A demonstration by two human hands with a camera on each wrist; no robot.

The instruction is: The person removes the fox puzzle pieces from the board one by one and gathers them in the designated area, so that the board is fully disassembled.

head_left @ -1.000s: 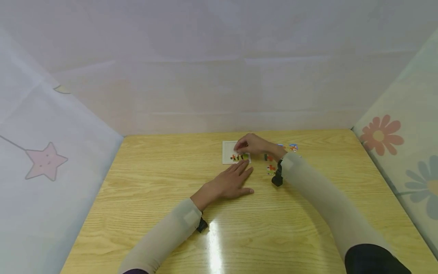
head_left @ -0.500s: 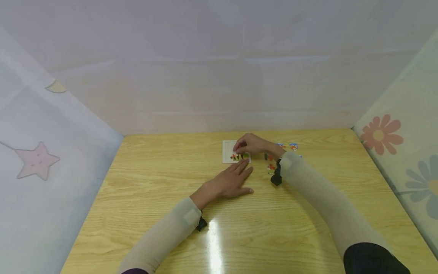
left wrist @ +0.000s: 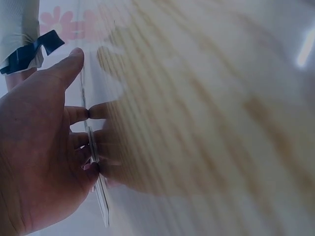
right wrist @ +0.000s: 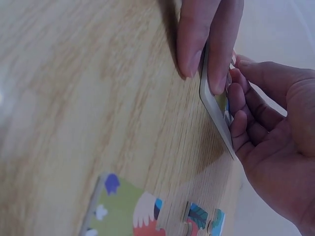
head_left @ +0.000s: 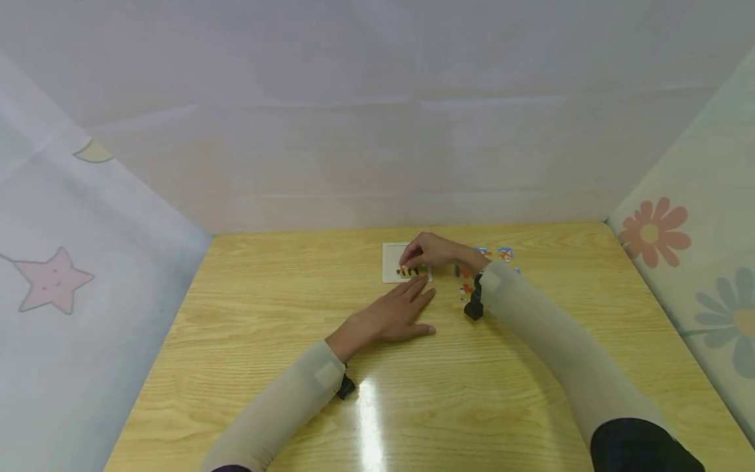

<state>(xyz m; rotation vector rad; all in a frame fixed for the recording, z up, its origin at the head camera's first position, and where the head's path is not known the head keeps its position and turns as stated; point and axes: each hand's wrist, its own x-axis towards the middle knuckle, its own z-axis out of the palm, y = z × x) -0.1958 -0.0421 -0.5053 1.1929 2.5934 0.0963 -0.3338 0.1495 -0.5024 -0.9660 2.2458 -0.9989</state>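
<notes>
A small white puzzle tray (head_left: 389, 263) lies near the far edge of the table, with joined puzzle pieces (head_left: 410, 271) along its near side. My left hand (head_left: 389, 316) lies with its fingers extended. Some of its fingertips rest on the tray's near rim, and in the right wrist view one finger (right wrist: 189, 44) touches the table beside it. Over the tray, my right hand (head_left: 435, 250) has thumb and forefinger brought together on a small puzzle piece. Only a reddish sliver of that piece shows at the thumb tip in the right wrist view; the fingers hide the rest.
Several loose puzzle pieces (head_left: 504, 254) lie on the wooden table (head_left: 283, 288) right of the tray, some under the right forearm. A green puzzle piece (right wrist: 120, 204) shows up close in the right wrist view. Fabric walls (head_left: 330, 151) enclose the table's back and sides.
My right fingertips have shifted slightly down and left over the tray, towards the row of pieces. My left hand stays almost where it was.
</notes>
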